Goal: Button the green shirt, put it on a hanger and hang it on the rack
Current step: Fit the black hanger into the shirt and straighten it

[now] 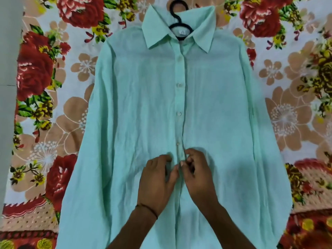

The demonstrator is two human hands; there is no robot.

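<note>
Fingers of the right hand are curled in, and thumb and forefinger pinch the right edge of the placket. The left hand meets it from 9 o'clock: its fingers are bent down onto the cloth and its thumb nips the placket's left edge, so the two hands' tips nearly touch. Whether a button sits between them cannot be told. A dark thread rings the left wrist, and both forearms run out toward 6 o'clock. The hands work low on the shirt, which lies flat, front up, spread over the sheet with a sleeve down each side. From the hands toward 12 o'clock the placket carries a row of pale buttons; the upper three look fastened, and a fourth, just above the fingers, shows only partly. At 12 o'clock the collar lies open, with a white label inside. The black hanger is already in the neck, its hook sticking out past the collar onto the sheet. The sheet is printed with red roses and tan flowers.
</note>
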